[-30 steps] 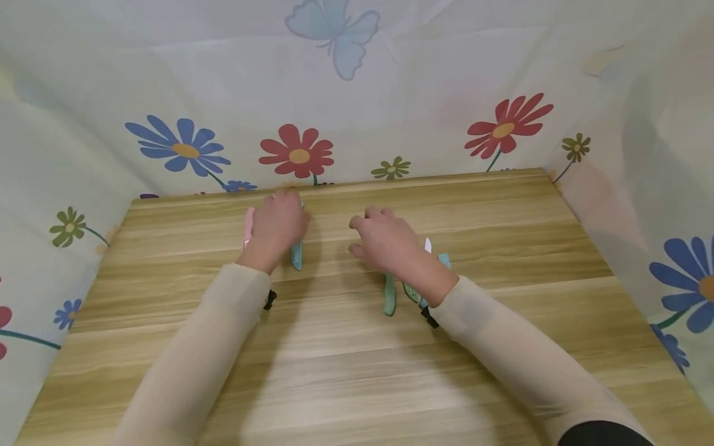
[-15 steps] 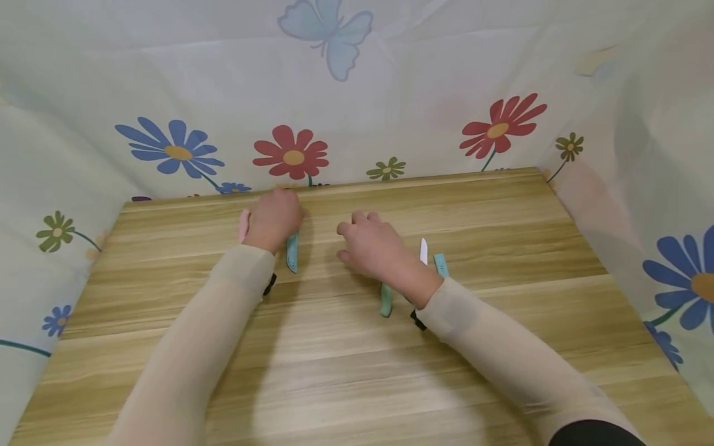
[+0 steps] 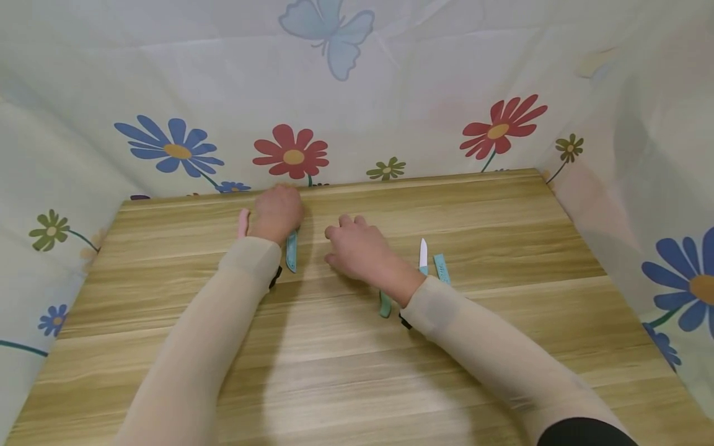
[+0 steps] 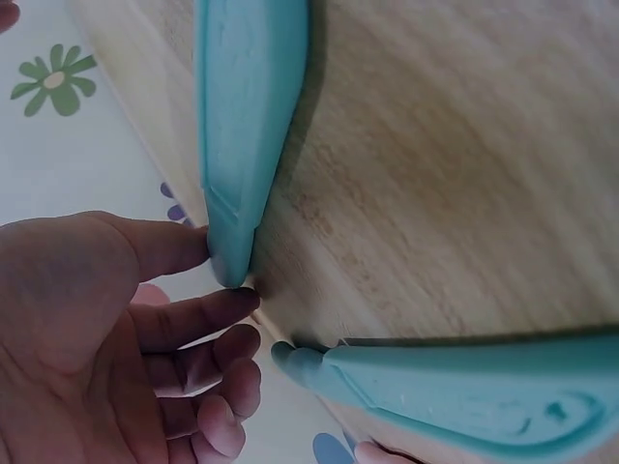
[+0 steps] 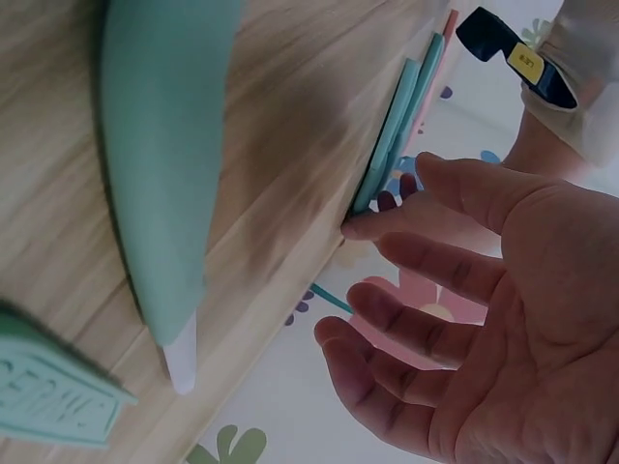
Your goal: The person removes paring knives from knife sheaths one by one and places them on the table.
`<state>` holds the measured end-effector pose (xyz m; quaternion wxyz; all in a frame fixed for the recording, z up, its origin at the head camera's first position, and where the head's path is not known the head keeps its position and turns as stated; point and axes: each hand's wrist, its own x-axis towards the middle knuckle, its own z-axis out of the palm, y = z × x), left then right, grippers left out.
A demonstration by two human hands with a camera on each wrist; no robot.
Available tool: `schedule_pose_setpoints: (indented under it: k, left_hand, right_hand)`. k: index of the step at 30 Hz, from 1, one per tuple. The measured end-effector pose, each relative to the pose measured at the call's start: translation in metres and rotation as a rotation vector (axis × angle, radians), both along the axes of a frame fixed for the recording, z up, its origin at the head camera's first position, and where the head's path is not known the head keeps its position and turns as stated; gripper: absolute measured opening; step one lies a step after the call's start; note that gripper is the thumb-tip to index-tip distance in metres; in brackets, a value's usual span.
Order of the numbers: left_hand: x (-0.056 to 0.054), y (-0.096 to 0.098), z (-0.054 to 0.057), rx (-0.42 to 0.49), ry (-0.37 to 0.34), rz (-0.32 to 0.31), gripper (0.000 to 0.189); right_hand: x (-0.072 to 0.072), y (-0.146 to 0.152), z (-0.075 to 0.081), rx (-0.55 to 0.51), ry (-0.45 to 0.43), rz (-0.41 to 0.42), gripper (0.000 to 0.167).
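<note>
A pink handle (image 3: 243, 223) lies left of the teal handle (image 3: 292, 253), whose far tip my left hand (image 3: 277, 210) pinches, thumb to forefinger. Right of it my right hand (image 3: 357, 249) hovers, fingers apart, its wrist (image 3: 409, 283) partly blocking a green handle (image 3: 385, 305) and white-bladed knife (image 3: 423, 253).

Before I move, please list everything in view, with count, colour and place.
Table: one, brown, below
Cloth: count unclear, white with prints, behind, beside table
Pink piece: one, pink, left
Teal pieces: two, teal, right of it
Green knife: one, green, white blade, centre
Green sheath: one, green, beside it
Blue knife: one, light blue, white blade, right
Blue sheath: one, light blue, right of it
Mounts: two, black, at wrists
Dark edge: one, black, lower right, unclear
Sleeves: two, cream, on arms
Left hand: one, bare, at teal tip
Right hand: one, bare, above table
</note>
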<state>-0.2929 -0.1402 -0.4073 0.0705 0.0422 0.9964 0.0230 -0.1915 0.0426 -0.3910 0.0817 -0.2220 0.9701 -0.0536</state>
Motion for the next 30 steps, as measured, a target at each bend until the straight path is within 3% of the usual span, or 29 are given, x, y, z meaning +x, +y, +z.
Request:
schedule_pose_setpoints:
  k: [10,19,24,30]
  left_hand:
    - [-0.008,0.004,-0.003,-0.011,-0.027,0.084,0.026]
    - [-0.007,0.007,-0.003,-0.002,-0.023,0.122,0.028]
    - [-0.005,0.009,-0.003,0.013,-0.021,0.149,0.03]
    - [-0.006,0.012,-0.003,0.011,-0.021,0.166,0.033]
  right_hand:
    - [-0.001,-0.014,-0.005,0.03,0.009,0.029,0.045]
    - [-0.002,-0.025,-0.009,-0.006,-0.031,0.007,0.045]
    - [-0.006,-0.03,-0.016,-0.015,-0.032,0.005,0.035]
    - [-0.008,-0.034,-0.021,-0.002,-0.027,0.006,0.038]
